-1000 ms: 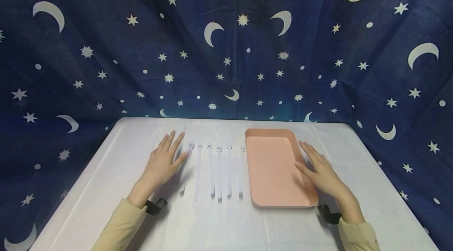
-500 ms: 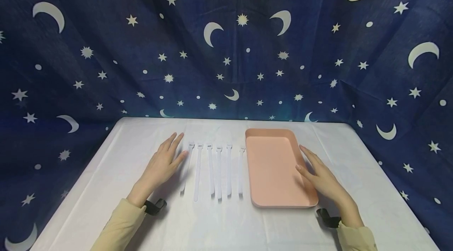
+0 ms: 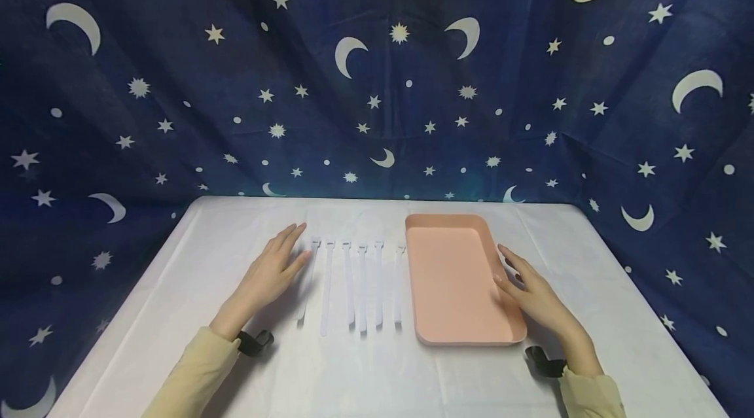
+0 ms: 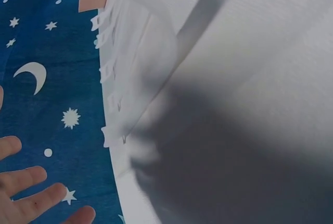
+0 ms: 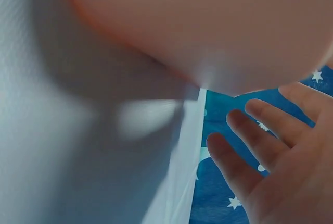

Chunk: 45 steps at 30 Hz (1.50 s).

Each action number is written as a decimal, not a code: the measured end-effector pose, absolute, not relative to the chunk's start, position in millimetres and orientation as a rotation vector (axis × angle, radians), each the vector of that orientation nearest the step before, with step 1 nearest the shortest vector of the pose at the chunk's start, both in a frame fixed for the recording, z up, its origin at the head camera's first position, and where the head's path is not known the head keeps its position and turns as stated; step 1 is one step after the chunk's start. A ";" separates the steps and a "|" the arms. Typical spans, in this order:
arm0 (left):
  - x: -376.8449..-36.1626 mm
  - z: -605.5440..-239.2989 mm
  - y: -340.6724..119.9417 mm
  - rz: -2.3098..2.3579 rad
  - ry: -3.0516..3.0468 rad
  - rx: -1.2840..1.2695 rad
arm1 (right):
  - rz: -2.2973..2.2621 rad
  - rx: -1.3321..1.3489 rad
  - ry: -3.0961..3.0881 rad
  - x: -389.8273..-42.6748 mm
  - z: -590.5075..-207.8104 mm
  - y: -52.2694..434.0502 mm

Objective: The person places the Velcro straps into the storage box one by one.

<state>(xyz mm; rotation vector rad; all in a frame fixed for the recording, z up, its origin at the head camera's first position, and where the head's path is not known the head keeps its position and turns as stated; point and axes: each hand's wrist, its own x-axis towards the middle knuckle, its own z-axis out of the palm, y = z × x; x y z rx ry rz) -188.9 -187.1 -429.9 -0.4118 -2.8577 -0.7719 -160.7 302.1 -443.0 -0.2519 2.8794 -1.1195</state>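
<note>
Both hands lie flat with nothing held, so the work looks to be at its very start. The left hand rests palm down on the cloth, fingers straight and slightly spread, its fingertips just beside the leftmost of six white straps. The straps lie side by side at about 12 o'clock from the viewer, running near to far, between the left hand and the tray. The right hand lies at the tray's 3 o'clock edge, fingers straight and loosely spread, thumb at the rim; whether it presses the rim I cannot tell, since the right wrist view is blurred.

Judging from this, the next move calls for a fine pinch: the straps are thin, flat and close together, so one must be lifted by an end without dragging its neighbour.

The tray is pink, shallow and bare inside. A navy drape printed with moons and stars hangs behind and at both sides.
</note>
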 end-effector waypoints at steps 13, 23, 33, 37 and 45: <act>-197.3 -433.9 -193.9 -0.833 -2.860 -0.457 | -1.263 -0.268 2.808 -162.9 -450.0 309.4; -205.5 -441.2 -196.5 -0.869 -2.883 -0.429 | -1.279 -0.237 2.764 -163.6 -453.7 310.3; -214.0 -443.3 -194.0 -0.906 -2.937 -0.409 | -1.300 -0.233 2.744 -163.8 -457.3 311.1; -216.5 -443.8 -193.7 -0.903 -2.954 -0.405 | -1.302 -0.231 2.740 -163.7 -457.4 310.7; -222.2 -445.7 -193.9 -0.896 -2.966 -0.412 | -1.329 -0.189 2.710 -165.2 -459.2 311.4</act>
